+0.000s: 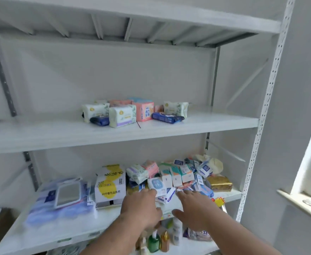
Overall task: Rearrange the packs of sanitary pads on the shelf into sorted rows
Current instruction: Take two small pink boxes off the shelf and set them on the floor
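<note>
L grip (141,207) open, R grip (193,208) open, pad packs (169,179) jumbled, axes mixed

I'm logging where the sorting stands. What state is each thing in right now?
Left hand: open, reaching toward the lower pile.
Right hand: open, reaching beside it.
Lower pile: jumbled, unsorted.
Upper packs: loose cluster, no rows yet.
Yellow-white box: upright.
Gold pack: lying flat at the pile's right.
</note>
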The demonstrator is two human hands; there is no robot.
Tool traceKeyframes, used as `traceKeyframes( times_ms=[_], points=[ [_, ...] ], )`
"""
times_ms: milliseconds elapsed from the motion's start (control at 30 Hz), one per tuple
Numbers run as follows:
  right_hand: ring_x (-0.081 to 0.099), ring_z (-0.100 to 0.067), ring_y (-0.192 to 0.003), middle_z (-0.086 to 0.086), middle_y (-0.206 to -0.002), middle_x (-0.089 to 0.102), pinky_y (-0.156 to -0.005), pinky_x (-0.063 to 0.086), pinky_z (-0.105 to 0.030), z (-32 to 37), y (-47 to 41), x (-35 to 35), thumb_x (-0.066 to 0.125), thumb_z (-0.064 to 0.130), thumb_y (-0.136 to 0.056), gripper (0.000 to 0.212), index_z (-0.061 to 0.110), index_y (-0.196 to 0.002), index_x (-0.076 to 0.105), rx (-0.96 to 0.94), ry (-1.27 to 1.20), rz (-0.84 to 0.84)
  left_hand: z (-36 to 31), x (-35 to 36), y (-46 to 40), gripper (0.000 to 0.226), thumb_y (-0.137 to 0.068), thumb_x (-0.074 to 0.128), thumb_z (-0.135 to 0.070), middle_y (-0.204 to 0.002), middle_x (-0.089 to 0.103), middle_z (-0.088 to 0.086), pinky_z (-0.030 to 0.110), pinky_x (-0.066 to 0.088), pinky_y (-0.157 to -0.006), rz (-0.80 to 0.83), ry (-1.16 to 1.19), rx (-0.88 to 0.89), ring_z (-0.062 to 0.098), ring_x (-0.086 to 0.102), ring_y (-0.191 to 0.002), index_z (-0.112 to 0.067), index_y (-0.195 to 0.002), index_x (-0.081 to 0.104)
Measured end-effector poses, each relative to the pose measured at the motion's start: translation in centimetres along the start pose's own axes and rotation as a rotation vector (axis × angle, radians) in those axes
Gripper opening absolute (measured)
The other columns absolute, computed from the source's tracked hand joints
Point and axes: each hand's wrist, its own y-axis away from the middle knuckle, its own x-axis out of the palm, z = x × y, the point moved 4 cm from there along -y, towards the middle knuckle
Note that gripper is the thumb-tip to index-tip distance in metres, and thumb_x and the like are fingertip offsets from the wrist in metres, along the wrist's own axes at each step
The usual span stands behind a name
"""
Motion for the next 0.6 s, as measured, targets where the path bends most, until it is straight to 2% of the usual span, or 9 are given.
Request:
traceKeyframes(
  times_ms=[167,367,600],
  points=[
    [0.045,-0.027,-0.132,-0.003,-0.148,0.044,-0.106,0.041,-0.042,0.7,-1.2,-7.8,0.041,0.060,-0.096,0.066,0.020,-0.148,0.034,-0.044,0.021,-0.135,0.8,-7.8,-0.5,0.048,-0.086,0.049,-0.048,-0.133,0.054,-0.004,0.036,0.047,-0.087,-0.123,0.024,-0.002,0.025,0.055,-0.117,-0.034,-0.132,0.045],
    [0.044,-0.026,-0.133,-0.001,-0.148,0.044,-0.106,0.042,-0.043,-0.4,-4.6,-14.3,0.042,0.060,-0.096,0.064,0.023,-0.148,0.034,-0.102,0.047,-0.229,0.3,-13.8,-3.8,0.061,-0.087,0.048,-0.054,-0.146,0.044,-0.004,0.040,0.043,-0.101,-0.183,-0.022,-0.019,0.025,0.045,-0.130,-0.030,-0.143,0.039],
    [0.043,-0.023,-0.134,0.001,-0.150,0.042,-0.107,0.041,-0.043,-3.3,-9.1,-19.0,0.043,0.059,-0.096,0.065,0.023,-0.149,0.033,-0.155,0.052,-0.296,-0.1,-18.1,-8.9,0.062,-0.090,0.047,-0.050,-0.153,0.036,-0.010,0.039,0.043,-0.103,-0.241,-0.032,-0.069,0.020,0.043,-0.133,-0.036,-0.149,0.031]
  ],
)
